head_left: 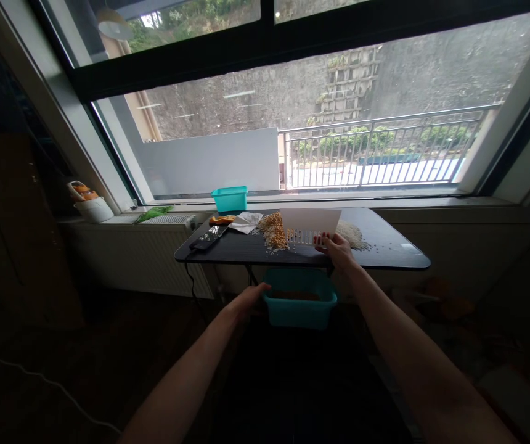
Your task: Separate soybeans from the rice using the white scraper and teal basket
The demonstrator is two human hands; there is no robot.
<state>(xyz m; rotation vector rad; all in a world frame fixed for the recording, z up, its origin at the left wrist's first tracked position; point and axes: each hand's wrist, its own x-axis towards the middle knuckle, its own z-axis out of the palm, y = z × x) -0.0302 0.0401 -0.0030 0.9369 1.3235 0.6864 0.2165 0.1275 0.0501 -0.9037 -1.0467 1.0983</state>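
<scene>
My right hand (338, 248) is closed on the lower right part of a white sheet with slots along its bottom (310, 221), standing upright over the table. Left of the sheet lies a pile of yellow-orange kernels that look like corn (272, 230). To its right spreads a heap of white grains like rice (352, 235), partly hidden by the sheet. Below the table's front edge, my left hand (249, 298) is closed on the left rim of a teal plastic bin (299, 314). Something brownish shows inside the bin, too dark to make out.
The dark table (397, 251) stands against the window. At its left are a black flat object (210, 237), a crumpled white paper (245, 222) and an orange item (222, 219). Another teal bin (230, 199) sits behind. A radiator (154, 253) is left; a white cable (57, 385) crosses the floor.
</scene>
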